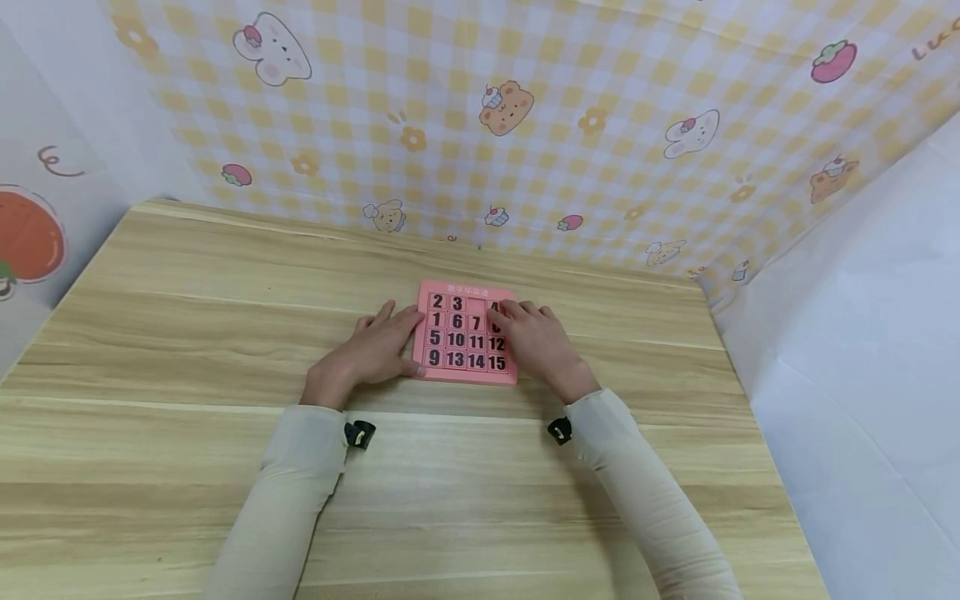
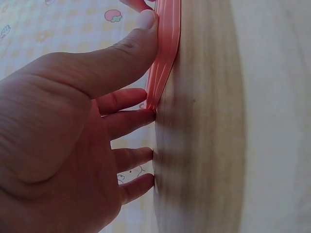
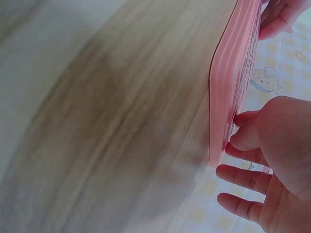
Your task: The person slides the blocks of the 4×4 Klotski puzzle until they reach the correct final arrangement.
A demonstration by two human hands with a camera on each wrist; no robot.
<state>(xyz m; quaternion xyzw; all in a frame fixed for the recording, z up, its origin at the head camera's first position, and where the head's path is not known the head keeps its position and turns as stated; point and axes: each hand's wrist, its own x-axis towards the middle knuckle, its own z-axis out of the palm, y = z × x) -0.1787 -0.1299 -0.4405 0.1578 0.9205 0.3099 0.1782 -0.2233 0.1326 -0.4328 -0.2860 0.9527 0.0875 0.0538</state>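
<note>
A pink sliding number puzzle (image 1: 467, 377) lies flat on the table, its numbered tiles facing up. The top row reads 2, 3, a bare slot (image 1: 477, 306), then the 4 tile, partly covered by fingers. My left hand (image 1: 372, 346) rests against the puzzle's left side, thumb at the near corner and the other fingers extended along the edge. In the left wrist view that thumb (image 2: 129, 60) presses on the pink frame (image 2: 167, 39). From the right, my right hand (image 1: 542, 340) reaches over the frame, fingertips on the tiles at the upper right, hiding part of the 8.
The wood-grain table (image 1: 450, 500) stretches around the puzzle on all sides. Behind it hangs a yellow checked cloth (image 1: 450, 108) with cartoon prints, and a white sheet (image 1: 862, 292) drops along the right. Black wrist devices (image 1: 360, 434) sit by both sleeves.
</note>
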